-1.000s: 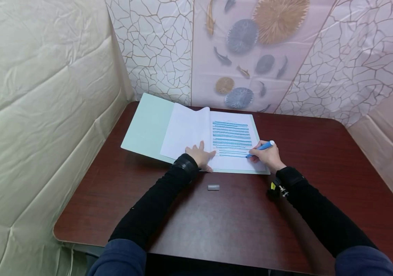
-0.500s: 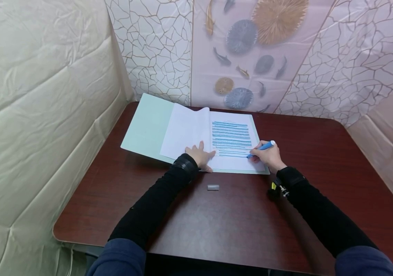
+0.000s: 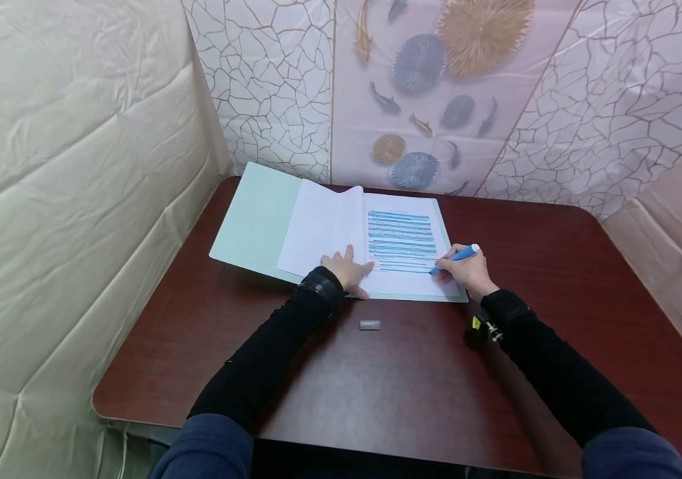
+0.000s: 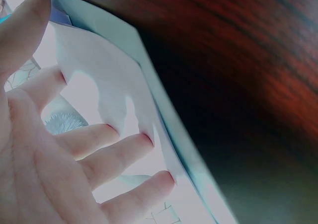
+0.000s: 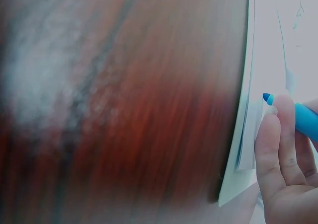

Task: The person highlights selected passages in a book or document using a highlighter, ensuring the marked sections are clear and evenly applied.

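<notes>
A pale green folder (image 3: 257,219) lies opened out on the table, with white pages inside. Its right page (image 3: 403,283) carries lines of text covered by blue highlighter strokes. My right hand (image 3: 465,269) pinches a blue highlighter (image 3: 463,253), its tip on the lowest marked line. In the right wrist view the highlighter's blue tip (image 5: 268,99) pokes out past the fingertips. My left hand (image 3: 346,269) rests with fingers spread across the pages near the fold. The left wrist view shows those straight fingers (image 4: 119,157) over the white paper.
A small grey cap-like piece (image 3: 370,325) lies on the dark red-brown table (image 3: 412,386), in front of the folder. Behind the table hangs a patterned sheet (image 3: 412,100); a cream quilted cloth (image 3: 65,233) stands on the left.
The highlighter in my right hand has slid slightly to the right along the bottom line. My left hand has stayed in place on the pages.
</notes>
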A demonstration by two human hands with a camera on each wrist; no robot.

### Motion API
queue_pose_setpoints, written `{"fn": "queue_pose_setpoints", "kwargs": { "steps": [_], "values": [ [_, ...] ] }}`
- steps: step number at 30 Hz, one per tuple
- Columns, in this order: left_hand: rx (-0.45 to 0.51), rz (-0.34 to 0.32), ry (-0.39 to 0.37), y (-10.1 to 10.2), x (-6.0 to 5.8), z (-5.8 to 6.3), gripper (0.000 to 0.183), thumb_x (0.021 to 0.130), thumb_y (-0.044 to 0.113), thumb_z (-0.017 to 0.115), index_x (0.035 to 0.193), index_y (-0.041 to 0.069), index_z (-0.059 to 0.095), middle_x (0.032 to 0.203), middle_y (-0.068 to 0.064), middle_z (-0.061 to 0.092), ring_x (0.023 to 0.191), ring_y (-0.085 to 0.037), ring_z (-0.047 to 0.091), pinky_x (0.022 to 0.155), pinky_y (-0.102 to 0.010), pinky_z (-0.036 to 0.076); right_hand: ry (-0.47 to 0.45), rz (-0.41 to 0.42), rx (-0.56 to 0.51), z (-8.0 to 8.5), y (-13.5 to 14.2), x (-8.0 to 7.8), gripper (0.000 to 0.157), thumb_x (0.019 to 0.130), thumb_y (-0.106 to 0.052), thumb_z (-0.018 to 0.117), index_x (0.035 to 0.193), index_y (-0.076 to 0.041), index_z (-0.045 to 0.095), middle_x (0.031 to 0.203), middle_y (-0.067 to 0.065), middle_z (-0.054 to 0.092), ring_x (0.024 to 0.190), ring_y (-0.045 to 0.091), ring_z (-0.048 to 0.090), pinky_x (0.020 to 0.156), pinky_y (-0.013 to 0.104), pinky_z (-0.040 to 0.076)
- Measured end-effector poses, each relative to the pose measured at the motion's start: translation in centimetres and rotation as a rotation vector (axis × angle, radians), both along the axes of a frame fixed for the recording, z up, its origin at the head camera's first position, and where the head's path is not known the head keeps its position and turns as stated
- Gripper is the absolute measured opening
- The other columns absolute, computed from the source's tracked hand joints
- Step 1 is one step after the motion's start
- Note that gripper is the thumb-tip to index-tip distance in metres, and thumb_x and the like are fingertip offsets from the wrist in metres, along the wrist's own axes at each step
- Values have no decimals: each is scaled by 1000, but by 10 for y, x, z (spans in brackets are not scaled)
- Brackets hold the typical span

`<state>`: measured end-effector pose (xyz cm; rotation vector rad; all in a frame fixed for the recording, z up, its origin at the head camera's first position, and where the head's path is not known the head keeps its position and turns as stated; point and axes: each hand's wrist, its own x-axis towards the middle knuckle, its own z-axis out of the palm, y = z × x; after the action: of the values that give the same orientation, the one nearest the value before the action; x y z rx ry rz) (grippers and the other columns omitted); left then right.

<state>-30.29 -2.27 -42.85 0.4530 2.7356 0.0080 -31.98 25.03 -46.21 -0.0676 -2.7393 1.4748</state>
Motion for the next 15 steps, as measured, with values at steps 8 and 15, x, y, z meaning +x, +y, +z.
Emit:
{"fn": "queue_pose_setpoints", "kwargs": {
  "steps": [8, 15],
  "values": [
    [9, -2, 6, 0, 1, 1, 82, 86, 52, 66, 153, 36, 22, 163, -14, 11, 144, -35, 28, 111, -54, 27, -8, -6, -1, 0, 2, 1, 17, 86, -13, 69, 85, 0, 58, 87, 19, 74, 64, 14, 71, 62, 30, 57],
    [15, -5, 6, 0, 2, 2, 82, 86, 52, 66, 154, 35, 22, 163, -15, 11, 144, -36, 27, 112, -55, 27, -4, 5, 1, 1, 3, 2, 18, 86, -12, 68, 87, 3, 58, 91, 24, 73, 64, 14, 71, 62, 31, 57]
  ]
}}
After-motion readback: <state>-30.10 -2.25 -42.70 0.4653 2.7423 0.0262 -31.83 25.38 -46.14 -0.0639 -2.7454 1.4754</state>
